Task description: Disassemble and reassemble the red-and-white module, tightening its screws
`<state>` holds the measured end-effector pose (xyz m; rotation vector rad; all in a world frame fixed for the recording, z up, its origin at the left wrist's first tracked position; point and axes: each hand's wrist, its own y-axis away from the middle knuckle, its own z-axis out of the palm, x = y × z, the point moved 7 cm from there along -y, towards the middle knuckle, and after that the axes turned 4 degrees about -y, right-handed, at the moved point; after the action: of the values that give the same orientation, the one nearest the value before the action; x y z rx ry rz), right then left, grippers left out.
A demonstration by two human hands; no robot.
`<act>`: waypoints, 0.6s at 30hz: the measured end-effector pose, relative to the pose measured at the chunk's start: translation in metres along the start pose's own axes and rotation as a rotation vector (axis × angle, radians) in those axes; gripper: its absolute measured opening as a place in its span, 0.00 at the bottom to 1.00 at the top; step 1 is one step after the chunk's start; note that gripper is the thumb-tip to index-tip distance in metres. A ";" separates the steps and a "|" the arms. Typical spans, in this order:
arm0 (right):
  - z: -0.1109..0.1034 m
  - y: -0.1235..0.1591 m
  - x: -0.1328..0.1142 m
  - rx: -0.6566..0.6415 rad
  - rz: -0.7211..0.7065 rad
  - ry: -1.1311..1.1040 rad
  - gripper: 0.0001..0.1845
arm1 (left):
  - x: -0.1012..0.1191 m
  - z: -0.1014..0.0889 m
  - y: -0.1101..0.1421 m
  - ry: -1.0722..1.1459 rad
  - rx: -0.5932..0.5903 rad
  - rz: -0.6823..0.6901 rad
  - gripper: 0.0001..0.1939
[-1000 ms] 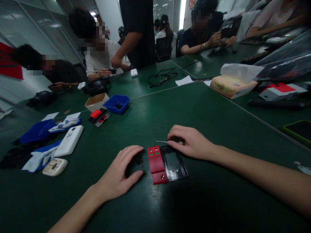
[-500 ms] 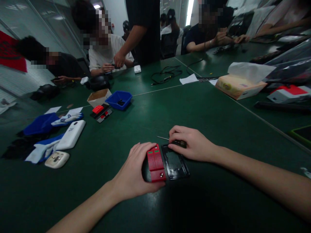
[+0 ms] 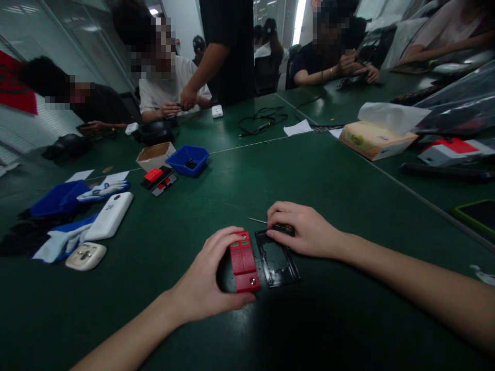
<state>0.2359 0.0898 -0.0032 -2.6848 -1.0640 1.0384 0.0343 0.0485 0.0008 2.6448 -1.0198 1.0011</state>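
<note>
Left fingers (image 3: 224, 236) span the red block (image 3: 244, 262), seemingly gripping.

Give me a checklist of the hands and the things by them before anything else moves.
1. Left hand on the red block: ok, fingers at the far end, thumb at the near end.
2. Right hand on the screwdriver: ok, handle held, shaft pointing left.
3. Screwdriver tip on a screw: not ok, it lies beyond the block's far end.
4. Black frame clear of the block: ok, a gap shows between them.
5. Near-end screw uncovered: ok, its head shows.
6. Both far-end screws seated: cannot tell, fingers hide part of that end.
</note>
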 end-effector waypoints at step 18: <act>0.000 -0.001 -0.001 0.001 -0.004 0.002 0.09 | 0.002 -0.001 0.002 -0.028 -0.013 -0.003 0.45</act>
<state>0.2351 0.0896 -0.0023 -2.6811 -1.0674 1.0350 0.0338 0.0462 0.0024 2.6563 -1.0241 0.9567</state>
